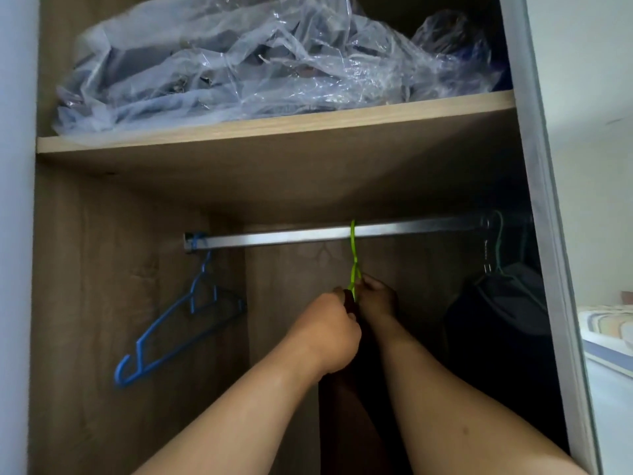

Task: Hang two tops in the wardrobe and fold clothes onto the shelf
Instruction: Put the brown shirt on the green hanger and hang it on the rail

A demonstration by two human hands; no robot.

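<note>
1. Wardrobe (pixel 102 389) seen from head cam, open front, wood-look walls; shelf (pixel 274 130) runs across upper part.
2. Metal rail (pixel 411 228) sits just under shelf, running left to right.
3. Green hanger (pixel 353 255) hooked over rail near its middle, seen edge-on, hanging straight down.
4. Dark top (pixel 346 399) hangs below green hanger, between the two forearms; mostly in shadow, shape & colour hard to tell.
5. Left hand (pixel 329 332) w/ fingers curled tight, gripping dark cloth at the hanger's neck.
6. Right hand (pixel 375 298) just behind, touching the hanger's lower neck; fingers bent & pinching there, whether on hanger or cloth can't tell.
7. Blue hanger (pixel 185 320) on rail's far left end, bare, tilted w/ one arm swung down-left.
8. Dark clothes (pixel 507 303) hang at rail's right end on several thin hangers, against right wall.
9. Clear plastic bags (pixel 239 63) w/ bluish-grey fabric inside lie crumpled on shelf, filling most of its width.
10. Bed (pixel 606 323) w/ striped cover shows past wardrobe's right edge.
</note>
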